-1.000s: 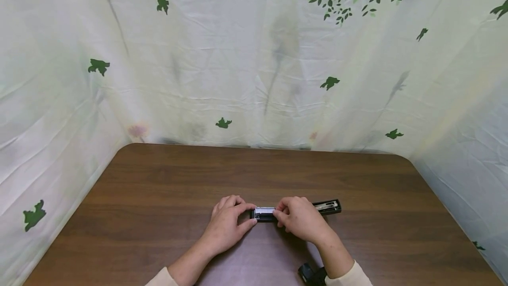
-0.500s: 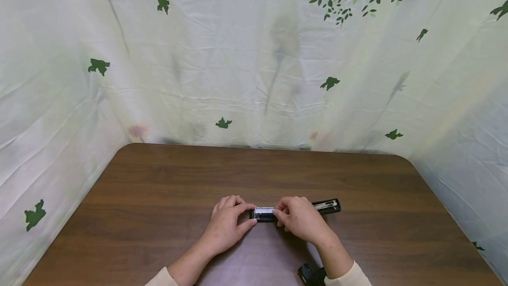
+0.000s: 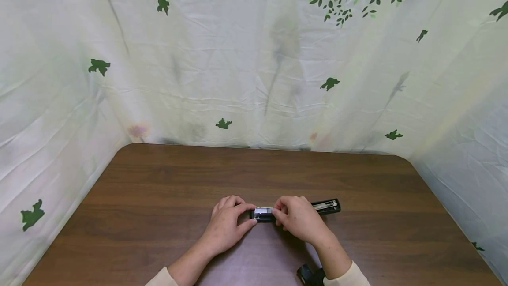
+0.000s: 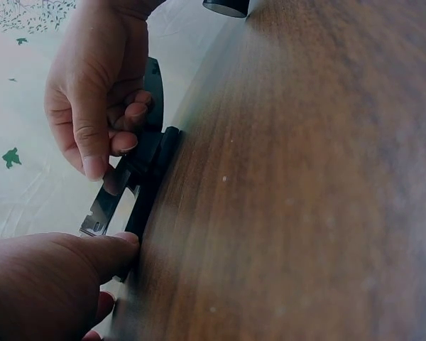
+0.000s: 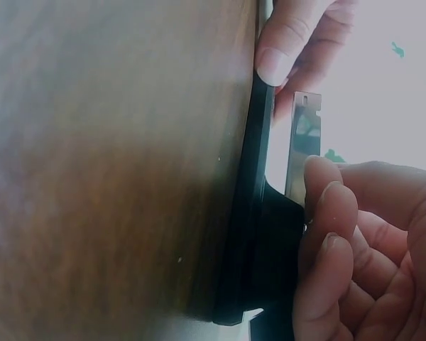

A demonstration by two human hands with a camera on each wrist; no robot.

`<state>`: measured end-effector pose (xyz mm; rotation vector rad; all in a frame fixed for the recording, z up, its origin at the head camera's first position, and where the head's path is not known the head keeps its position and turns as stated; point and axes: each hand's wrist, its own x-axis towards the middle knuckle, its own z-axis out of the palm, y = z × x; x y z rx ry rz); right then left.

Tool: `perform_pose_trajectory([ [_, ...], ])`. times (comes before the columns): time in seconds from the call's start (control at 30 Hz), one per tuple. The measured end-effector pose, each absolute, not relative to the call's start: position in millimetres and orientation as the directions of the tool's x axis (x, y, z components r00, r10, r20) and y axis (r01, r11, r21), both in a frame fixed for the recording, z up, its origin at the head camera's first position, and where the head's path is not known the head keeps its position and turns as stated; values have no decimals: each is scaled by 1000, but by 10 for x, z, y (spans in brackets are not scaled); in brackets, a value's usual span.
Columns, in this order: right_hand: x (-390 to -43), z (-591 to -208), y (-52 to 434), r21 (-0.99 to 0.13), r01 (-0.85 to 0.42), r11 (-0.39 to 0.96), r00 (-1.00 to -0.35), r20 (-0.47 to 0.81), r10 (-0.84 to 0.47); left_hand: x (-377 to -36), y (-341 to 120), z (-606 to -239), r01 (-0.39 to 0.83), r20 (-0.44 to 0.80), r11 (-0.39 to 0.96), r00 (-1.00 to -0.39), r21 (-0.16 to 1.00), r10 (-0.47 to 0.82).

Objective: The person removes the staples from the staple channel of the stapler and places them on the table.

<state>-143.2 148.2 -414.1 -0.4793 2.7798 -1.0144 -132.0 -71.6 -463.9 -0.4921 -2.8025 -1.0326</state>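
A leaf-printed curtain (image 3: 254,56) backs a dark wooden surface (image 3: 158,180), where an opened black stapler (image 3: 327,206) lies near the front edge. The right hand (image 3: 299,220) pinches its silver staple channel (image 3: 263,210) mid-length; the left hand (image 3: 226,224) pinches the stapler's left end. A small black object (image 3: 307,273) sits beside the right sleeve.

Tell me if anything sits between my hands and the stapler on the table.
Nothing visible does. The left hand already holds the stapler at its left end, and the right hand grips its middle beside the metal staple channel. Both hands touch it directly.
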Motion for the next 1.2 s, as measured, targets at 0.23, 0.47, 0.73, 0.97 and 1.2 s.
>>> perform_pose_trajectory([
  [0.23, -1439, -4141, 1484, -647, -244, 722, -937, -33, -347, -1321, -718, -4640, 344, 221, 714, -939, 610, 263],
  [0.47, -1445, -4142, 1497, -655, -244, 715, -933, -41, -356, -1318, -719, -4639, 345, 223, 711, -939, 613, 263],
  [0.73, -1449, -4105, 1532, -669, -239, 704, -935, -38, -353, -1316, -714, -4638, 347, 230, 711, -938, 612, 259],
  [0.97, -1447, -4040, 1585, -683, -199, 702, -951, -38, -306, -1316, -707, -4641, 351, 233, 713, -937, 607, 262],
  [1.2, -1452, -4000, 1623, -709, -175, 683, -957, -42, -288, -1317, -701, -4646, 348, 234, 716, -938, 605, 258],
])
